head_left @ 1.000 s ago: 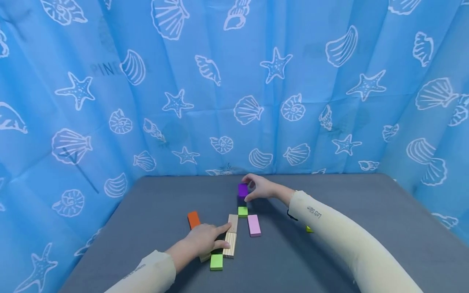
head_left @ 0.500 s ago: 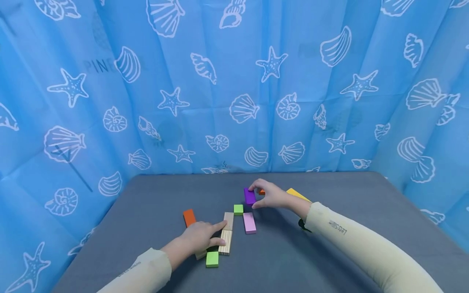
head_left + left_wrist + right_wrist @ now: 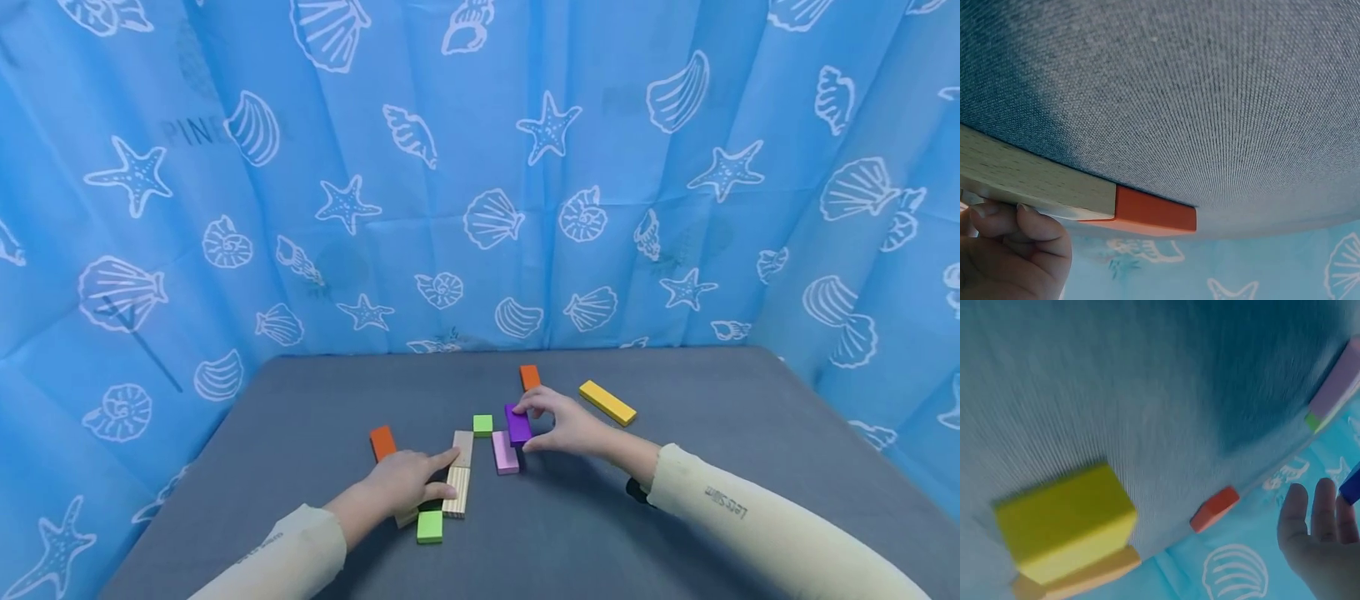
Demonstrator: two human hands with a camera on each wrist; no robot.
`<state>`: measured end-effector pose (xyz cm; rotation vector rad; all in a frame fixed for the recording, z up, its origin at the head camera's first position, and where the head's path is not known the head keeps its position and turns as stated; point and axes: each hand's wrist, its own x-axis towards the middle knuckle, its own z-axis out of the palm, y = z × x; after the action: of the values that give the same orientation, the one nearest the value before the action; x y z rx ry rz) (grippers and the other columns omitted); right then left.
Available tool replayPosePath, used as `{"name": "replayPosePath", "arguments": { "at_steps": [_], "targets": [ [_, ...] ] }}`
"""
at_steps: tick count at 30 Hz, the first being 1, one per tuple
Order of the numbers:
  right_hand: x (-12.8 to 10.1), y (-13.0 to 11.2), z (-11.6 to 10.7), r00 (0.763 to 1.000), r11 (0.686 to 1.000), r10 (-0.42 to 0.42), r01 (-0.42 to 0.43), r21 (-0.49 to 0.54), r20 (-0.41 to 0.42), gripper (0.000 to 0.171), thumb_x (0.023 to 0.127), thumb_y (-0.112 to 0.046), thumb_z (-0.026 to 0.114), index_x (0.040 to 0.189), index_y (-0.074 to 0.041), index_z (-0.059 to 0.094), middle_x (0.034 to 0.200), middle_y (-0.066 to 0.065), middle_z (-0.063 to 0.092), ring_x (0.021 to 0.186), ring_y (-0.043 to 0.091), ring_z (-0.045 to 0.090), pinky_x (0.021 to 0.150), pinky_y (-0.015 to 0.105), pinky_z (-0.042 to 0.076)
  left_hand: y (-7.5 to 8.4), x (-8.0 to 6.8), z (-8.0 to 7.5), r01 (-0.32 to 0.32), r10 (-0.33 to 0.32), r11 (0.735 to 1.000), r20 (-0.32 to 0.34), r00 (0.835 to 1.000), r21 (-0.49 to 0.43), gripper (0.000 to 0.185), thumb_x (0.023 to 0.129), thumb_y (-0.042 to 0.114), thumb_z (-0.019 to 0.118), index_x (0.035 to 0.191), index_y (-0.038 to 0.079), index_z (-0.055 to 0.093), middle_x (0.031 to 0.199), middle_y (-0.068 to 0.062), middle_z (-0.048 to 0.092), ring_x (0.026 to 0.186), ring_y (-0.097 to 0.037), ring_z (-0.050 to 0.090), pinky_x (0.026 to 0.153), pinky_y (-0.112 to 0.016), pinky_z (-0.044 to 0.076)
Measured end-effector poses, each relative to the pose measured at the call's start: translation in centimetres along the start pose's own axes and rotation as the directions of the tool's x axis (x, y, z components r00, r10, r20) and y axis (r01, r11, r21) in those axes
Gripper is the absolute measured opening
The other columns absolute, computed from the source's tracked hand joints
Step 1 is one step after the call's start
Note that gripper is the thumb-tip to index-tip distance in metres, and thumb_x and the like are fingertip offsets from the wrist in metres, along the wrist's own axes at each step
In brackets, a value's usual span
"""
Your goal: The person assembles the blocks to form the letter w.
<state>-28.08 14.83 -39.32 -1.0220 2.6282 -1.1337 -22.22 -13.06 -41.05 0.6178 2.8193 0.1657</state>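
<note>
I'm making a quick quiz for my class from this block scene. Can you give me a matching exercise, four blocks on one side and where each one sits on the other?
Blocks:
1. purple block
2. yellow block
3. wooden block
4. far orange block

Places:
A. under the left hand's fingers
B. lying alone to the right, near the table's back edge
C. pinched in the right hand, over the pink block
D. just behind the right hand

Pairs: 1-C, 2-B, 3-A, 4-D
</note>
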Motion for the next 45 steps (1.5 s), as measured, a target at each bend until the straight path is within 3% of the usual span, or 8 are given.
{"name": "replayPosePath", "arguments": {
  "at_steps": [6, 14, 20, 26, 33, 45],
  "targets": [
    [-1.9, -0.5, 0.8, 0.998, 0.999, 0.044, -0.045, 0.028, 0.042, 0.043, 0.079, -0.016, 0.082, 0.118, -0.008, 0.065, 0.124, 0.009, 0.053, 0.106, 0.028, 0.053, 0.086, 0.046, 0.049, -0.1, 0.0, -0.1, 0.007, -0.006, 1.0, 0.011, 1.0, -0.019, 0.067, 0.09, 0.054, 0.058, 0.147, 0.022, 0.046, 0.115, -0.011, 0.066, 0.102, -0.027, 0.062, 0.087, -0.045, 0.049],
    [-3.7, -1.5, 1.7, 0.99, 0.998, 0.056, -0.06, 0.027, 0.129, 0.041, 0.08, -0.019, 0.082, 0.117, -0.013, 0.065, 0.125, 0.007, 0.054, 0.115, 0.031, 0.052, 0.096, 0.055, 0.043, -0.1, 0.1, -0.1, 0.005, -0.005, 1.0, 0.01, 1.0, -0.019, 0.067, 0.09, 0.055, 0.059, 0.147, 0.022, 0.046, 0.111, -0.01, 0.067, 0.098, -0.025, 0.063, 0.084, -0.044, 0.05],
    [-4.8, -1.9, 2.4, 0.982, 0.995, 0.054, -0.038, -0.088, 0.184, 0.043, 0.079, -0.025, 0.083, 0.118, -0.016, 0.067, 0.125, 0.004, 0.055, 0.118, 0.027, 0.051, 0.098, 0.052, 0.043, 0.0, 0.1, -0.1, -0.011, 0.011, 1.0, 0.006, 1.0, -0.023, 0.067, 0.09, 0.054, 0.059, 0.146, 0.021, 0.047, 0.105, -0.008, 0.068, 0.091, -0.023, 0.063, 0.079, -0.042, 0.05],
    [-5.3, -2.3, 2.9, 0.974, 0.972, 0.018, 0.036, -0.234, 0.226, 0.044, 0.08, -0.029, 0.082, 0.12, -0.019, 0.069, 0.126, 0.002, 0.056, 0.111, 0.019, 0.05, 0.092, 0.039, 0.047, 0.1, 0.0, -0.3, -0.007, 0.007, 1.0, 0.001, 1.0, -0.023, 0.067, 0.089, 0.053, 0.06, 0.146, 0.021, 0.047, 0.099, -0.008, 0.067, 0.086, -0.022, 0.062, 0.076, -0.041, 0.05],
    [-5.3, -3.0, 3.3, 0.978, 0.937, -0.031, 0.1, -0.334, 0.207, 0.045, 0.082, -0.03, 0.08, 0.124, -0.02, 0.069, 0.123, 0.005, 0.053, 0.104, 0.018, 0.049, 0.086, 0.035, 0.047, 0.2, -0.2, -0.6, 0.008, -0.008, 0.999, 0.008, 1.0, -0.031, 0.067, 0.089, 0.054, 0.06, 0.146, 0.021, 0.047, 0.114, -0.01, 0.067, 0.1, -0.025, 0.063, 0.084, -0.043, 0.05],
    [-4.9, -3.1, 3.9, 0.98, 0.916, -0.004, 0.084, -0.391, 0.201, 0.046, 0.082, -0.033, 0.079, 0.125, -0.02, 0.068, 0.104, -0.003, 0.057, 0.089, 0.009, 0.048, 0.074, 0.026, 0.045, 0.3, 0.1, -0.9, 0.039, -0.035, 0.995, 0.048, 0.998, -0.087, 0.068, 0.088, 0.053, 0.062, 0.146, 0.021, 0.046, 0.128, -0.011, 0.062, 0.117, -0.029, 0.058, 0.094, -0.047, 0.046]
  ]
}}
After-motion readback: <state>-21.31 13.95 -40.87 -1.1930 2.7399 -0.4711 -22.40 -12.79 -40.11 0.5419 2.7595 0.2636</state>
